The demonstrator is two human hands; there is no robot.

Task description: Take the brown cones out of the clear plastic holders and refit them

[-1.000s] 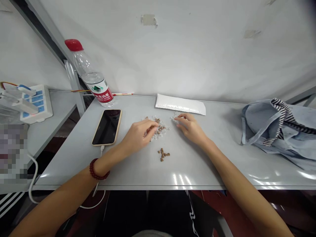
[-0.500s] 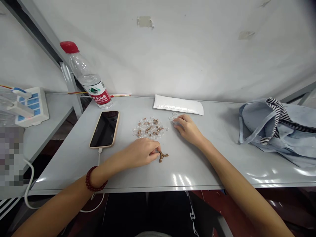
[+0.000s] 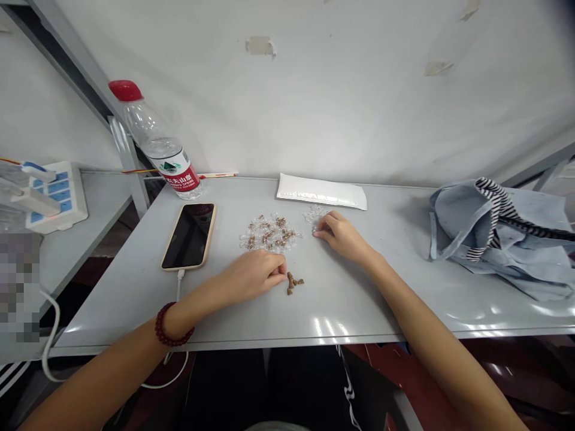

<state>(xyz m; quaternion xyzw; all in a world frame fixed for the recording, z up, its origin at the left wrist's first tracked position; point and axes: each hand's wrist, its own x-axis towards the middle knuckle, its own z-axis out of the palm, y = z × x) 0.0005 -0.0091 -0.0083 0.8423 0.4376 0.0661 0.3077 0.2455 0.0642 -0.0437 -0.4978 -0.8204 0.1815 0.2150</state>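
My left hand (image 3: pixel 257 274) is closed in a pinch beside a small pile of brown pieces (image 3: pixel 291 281). Whether its fingertips hold one of those pieces is hidden. My right hand (image 3: pixel 342 236) pinches a small clear piece (image 3: pixel 315 230), partly covered by the fingers. Just behind it lies a little group of clear, glass-like pieces (image 3: pixel 313 212). Between the hands and farther back spreads a larger cluster of clear pieces with brown parts in them (image 3: pixel 271 232).
A phone (image 3: pixel 188 236) on a charging cable lies left, with a water bottle (image 3: pixel 177 164) behind it. The white padded pouch (image 3: pixel 321 191) rests along the wall. A light blue cloth bag (image 3: pixel 507 233) occupies the right side; a power strip (image 3: pixel 63 194) is far left.
My right hand has drawn slightly back from the clear pieces, uncovering more of them, with a small one at its fingertips. My left hand has shifted slightly left from the brown pile.
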